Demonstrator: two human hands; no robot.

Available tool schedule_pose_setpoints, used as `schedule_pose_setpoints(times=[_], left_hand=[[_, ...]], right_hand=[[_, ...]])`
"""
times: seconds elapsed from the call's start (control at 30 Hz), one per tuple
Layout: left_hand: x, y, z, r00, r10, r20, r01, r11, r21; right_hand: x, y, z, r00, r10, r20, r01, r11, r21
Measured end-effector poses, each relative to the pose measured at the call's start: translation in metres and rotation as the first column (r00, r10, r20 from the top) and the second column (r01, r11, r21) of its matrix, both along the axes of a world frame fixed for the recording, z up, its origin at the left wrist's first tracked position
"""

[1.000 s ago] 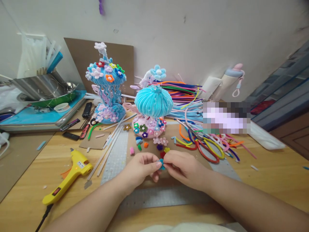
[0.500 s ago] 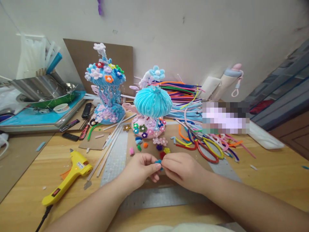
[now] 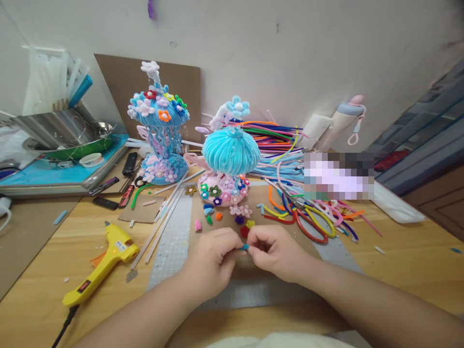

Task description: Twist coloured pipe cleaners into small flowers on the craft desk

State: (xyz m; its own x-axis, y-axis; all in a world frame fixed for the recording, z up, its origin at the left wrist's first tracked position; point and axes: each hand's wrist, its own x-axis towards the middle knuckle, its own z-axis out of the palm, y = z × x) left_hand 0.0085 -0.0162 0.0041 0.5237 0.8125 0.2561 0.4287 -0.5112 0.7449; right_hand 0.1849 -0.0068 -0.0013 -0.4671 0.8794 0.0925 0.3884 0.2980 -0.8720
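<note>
Between the fingertips of both hands is a small blue pipe-cleaner piece, mostly hidden by the fingers. My left hand pinches its left end, and my right hand pinches the other. Just beyond them lie small red, yellow, purple, orange, green and pink fuzzy pieces, with a pair of pink pipe-cleaner flowers. Behind these stands a jellyfish-shaped craft with a turquoise cap and a pink flower-covered base. A similar blue craft, dotted with flowers, is to its left.
A yellow hot glue gun lies at left beside glue sticks. Red-handled scissors rest among pipe cleaners at right. A metal pot is at far left, a bottle by the wall. A grey cutting mat lies beneath cardboard.
My left hand has turned over, its back now upward, and its fingers have closed in. The blue piece, earlier showing more, is now a thin sliver between the fingertips.
</note>
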Motion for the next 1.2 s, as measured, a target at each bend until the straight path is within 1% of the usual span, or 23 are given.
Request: schedule_pose_setpoints(times=[0.03,0.1,0.13,0.17,0.2,0.23,0.27,0.3,0.33,0.37,0.4,0.5,0.57,0.73,0.8,0.83,0.9,0.93,1.0,1.03,1.13,1.2], left_hand=[[0.0,0.0,0.0,1.0,-0.016,-0.001,0.016,1.0,0.021],[0.0,0.0,0.0,1.0,-0.006,0.012,0.006,1.0,0.017],[0.001,0.001,0.0,0.999,0.022,0.029,-0.021,0.999,-0.028],[0.002,0.002,-0.001,0.996,0.059,0.06,-0.052,0.992,-0.118],[0.002,0.004,-0.002,0.989,0.1,0.105,-0.071,0.966,-0.247],[0.003,0.005,-0.003,0.977,0.141,0.162,-0.067,0.916,-0.396],[0.004,0.007,-0.005,0.959,0.178,0.22,-0.033,0.843,-0.537],[0.004,0.009,-0.006,0.938,0.211,0.274,0.017,0.762,-0.647],[0.005,0.01,-0.007,0.918,0.24,0.317,0.065,0.696,-0.715],[0.005,0.011,-0.008,0.902,0.261,0.345,0.098,0.654,-0.75],[0.005,0.012,-0.009,0.891,0.274,0.361,0.112,0.638,-0.762],[0.005,0.013,-0.009,0.88,0.284,0.381,0.116,0.649,-0.752],[0.005,0.012,-0.009,0.88,0.277,0.385,0.13,0.639,-0.758],[0.004,0.011,-0.008,0.864,0.287,0.413,0.203,0.552,-0.809],[0.003,0.011,-0.008,0.848,0.313,0.428,0.223,0.522,-0.823],[0.002,0.011,-0.007,0.84,0.325,0.434,0.232,0.508,-0.829],[0.002,0.011,-0.006,0.827,0.345,0.444,0.25,0.482,-0.84],[0.002,0.011,-0.006,0.822,0.354,0.446,0.256,0.47,-0.845],[0.003,0.011,-0.005,0.814,0.375,0.445,0.263,0.445,-0.856],[0.003,0.011,-0.005,0.81,0.386,0.442,0.264,0.434,-0.861],[0.004,0.011,-0.005,0.807,0.394,0.44,0.263,0.427,-0.865],[0.004,0.011,-0.007,0.814,0.374,0.443,0.253,0.458,-0.852]], right_hand=[[0.0,0.001,0.0,0.998,-0.004,-0.056,-0.003,0.993,-0.121],[0.0,0.003,0.0,0.988,-0.013,-0.157,-0.039,0.946,-0.321],[0.001,0.004,-0.001,0.982,-0.017,-0.187,-0.058,0.918,-0.392],[0.001,0.005,-0.003,0.979,-0.021,-0.203,-0.072,0.896,-0.438],[0.002,0.006,-0.004,0.977,-0.02,-0.21,-0.081,0.886,-0.457],[0.003,0.006,-0.005,0.977,-0.014,-0.213,-0.085,0.889,-0.449],[0.003,0.006,-0.005,0.977,-0.007,-0.213,-0.086,0.904,-0.42],[0.003,0.005,-0.005,0.977,-0.002,-0.215,-0.082,0.922,-0.379],[0.004,0.005,-0.005,0.975,0.002,-0.22,-0.079,0.936,-0.344],[0.004,0.004,-0.005,0.974,0.004,-0.228,-0.079,0.944,-0.321],[0.003,0.004,-0.004,0.972,0.005,-0.236,-0.081,0.946,-0.314],[0.003,0.002,-0.002,0.972,0.004,-0.237,-0.087,0.936,-0.341],[0.002,0.002,-0.002,0.977,0.003,-0.212,-0.079,0.931,-0.355],[0.001,0.001,-0.002,0.983,0.016,-0.184,-0.084,0.925,-0.369],[0.002,0.0,-0.002,0.985,0.027,-0.17,-0.078,0.951,-0.298],[0.003,0.0,-0.002,0.988,0.035,-0.148,-0.069,0.971,-0.228],[0.005,0.0,-0.001,0.996,0.054,-0.074,-0.057,0.998,-0.035],[0.007,0.0,-0.001,0.997,0.067,-0.033,-0.065,0.995,0.07],[0.01,0.0,0.001,0.994,0.102,0.041,-0.109,0.962,0.249],[0.011,0.0,0.002,0.99,0.116,0.073,-0.134,0.94,0.314],[0.012,-0.001,0.002,0.98,0.111,0.164,-0.171,0.892,0.418],[0.01,-0.001,-0.001,0.979,0.069,0.19,-0.15,0.878,0.454]])
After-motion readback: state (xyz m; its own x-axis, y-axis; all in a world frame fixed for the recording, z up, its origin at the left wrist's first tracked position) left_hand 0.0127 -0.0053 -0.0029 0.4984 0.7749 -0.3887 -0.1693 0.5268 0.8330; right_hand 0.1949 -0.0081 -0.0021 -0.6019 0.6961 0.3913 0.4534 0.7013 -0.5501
